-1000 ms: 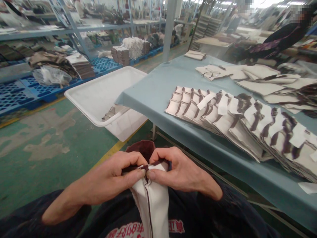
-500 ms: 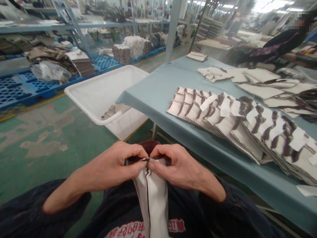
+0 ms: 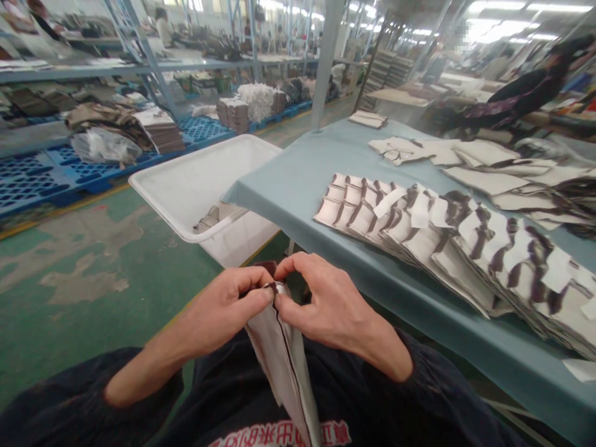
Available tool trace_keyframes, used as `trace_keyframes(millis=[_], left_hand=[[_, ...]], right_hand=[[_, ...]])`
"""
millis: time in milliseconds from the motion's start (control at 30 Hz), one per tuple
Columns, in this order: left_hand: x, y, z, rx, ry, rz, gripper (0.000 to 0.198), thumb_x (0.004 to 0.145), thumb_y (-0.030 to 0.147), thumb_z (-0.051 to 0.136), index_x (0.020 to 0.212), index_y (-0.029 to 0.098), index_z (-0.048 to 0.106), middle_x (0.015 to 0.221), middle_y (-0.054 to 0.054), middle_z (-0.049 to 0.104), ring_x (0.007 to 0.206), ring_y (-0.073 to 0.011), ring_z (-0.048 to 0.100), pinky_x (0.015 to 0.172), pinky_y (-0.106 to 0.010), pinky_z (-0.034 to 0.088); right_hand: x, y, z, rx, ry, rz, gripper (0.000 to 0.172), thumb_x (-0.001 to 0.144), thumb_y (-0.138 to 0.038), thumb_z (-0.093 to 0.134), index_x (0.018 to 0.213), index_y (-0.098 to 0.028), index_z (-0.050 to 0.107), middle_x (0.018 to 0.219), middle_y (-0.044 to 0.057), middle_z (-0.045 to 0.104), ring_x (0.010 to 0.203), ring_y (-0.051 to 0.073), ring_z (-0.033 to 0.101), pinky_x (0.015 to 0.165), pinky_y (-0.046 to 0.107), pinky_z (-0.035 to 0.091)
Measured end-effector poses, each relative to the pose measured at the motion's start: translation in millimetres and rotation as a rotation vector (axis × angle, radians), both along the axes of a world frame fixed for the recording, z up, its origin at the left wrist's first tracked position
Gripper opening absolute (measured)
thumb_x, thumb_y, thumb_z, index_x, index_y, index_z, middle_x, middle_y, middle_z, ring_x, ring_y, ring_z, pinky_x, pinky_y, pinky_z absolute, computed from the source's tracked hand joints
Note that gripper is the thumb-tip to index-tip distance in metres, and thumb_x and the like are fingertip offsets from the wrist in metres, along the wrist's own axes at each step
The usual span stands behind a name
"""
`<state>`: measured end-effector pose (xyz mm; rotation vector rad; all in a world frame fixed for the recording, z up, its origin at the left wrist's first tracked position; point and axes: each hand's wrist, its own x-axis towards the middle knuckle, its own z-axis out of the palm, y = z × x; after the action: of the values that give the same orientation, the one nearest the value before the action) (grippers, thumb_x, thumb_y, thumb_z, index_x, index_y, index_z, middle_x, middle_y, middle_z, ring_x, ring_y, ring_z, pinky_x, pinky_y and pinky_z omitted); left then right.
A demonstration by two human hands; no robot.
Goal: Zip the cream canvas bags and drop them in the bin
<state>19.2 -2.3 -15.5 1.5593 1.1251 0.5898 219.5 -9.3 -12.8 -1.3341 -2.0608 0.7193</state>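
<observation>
A white fabric piece (image 3: 284,357) with a dark seam and dark maroon top edge hangs down over my lap. My left hand (image 3: 228,304) pinches its top edge from the left, fingers closed. From the right, my right hand (image 3: 326,304) pinches the same edge, thumb and forefinger pressed together right beside the left thumb. Both hands are held in front of the blue-covered table (image 3: 298,167), a little below its near edge. On the table lies a long overlapping row of similar white and maroon pieces (image 3: 442,236).
A white plastic tub (image 3: 186,186) with a few pieces inside stands on the green floor left of the table. More loose pieces (image 3: 488,164) lie at the table's far side. Blue pallets (image 3: 46,174) and shelving hold stacks at the back left. A person in dark clothes (image 3: 512,99) works at the far right.
The hands have risen slightly and the fabric has twisted, its maroon top now mostly hidden between the fingers. The view has tilted up a little.
</observation>
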Motion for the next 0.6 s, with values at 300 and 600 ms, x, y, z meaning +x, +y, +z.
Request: trace_keyframes(millis=[300,600], left_hand=[[33,-15,-24.9,0.065,-0.173,0.378,0.022,0.087,0.036,0.061,0.074,0.019,0.065,0.068,0.004,0.06,0.066,-0.0158,0.051,0.064,-0.026,0.043],[36,-22,-44.8,-0.189,-0.325,0.493,0.027,0.075,0.041,0.078,0.071,0.018,0.065,0.064,0.005,0.056,0.06,-0.0112,0.047,0.055,-0.019,0.042]], right_hand=[[-13,-17,-34.6,0.128,-0.19,-0.27,0.013,0.097,-0.027,0.061,0.095,-0.02,0.071,0.09,0.008,0.079,0.086,0.026,0.073,0.072,0.033,0.043],[-6,-27,-78.2,0.048,0.222,-0.063,0.027,0.11,-0.03,0.046,0.086,-0.022,0.056,0.072,-0.001,0.064,0.059,0.014,0.056,0.06,0.026,0.039]])
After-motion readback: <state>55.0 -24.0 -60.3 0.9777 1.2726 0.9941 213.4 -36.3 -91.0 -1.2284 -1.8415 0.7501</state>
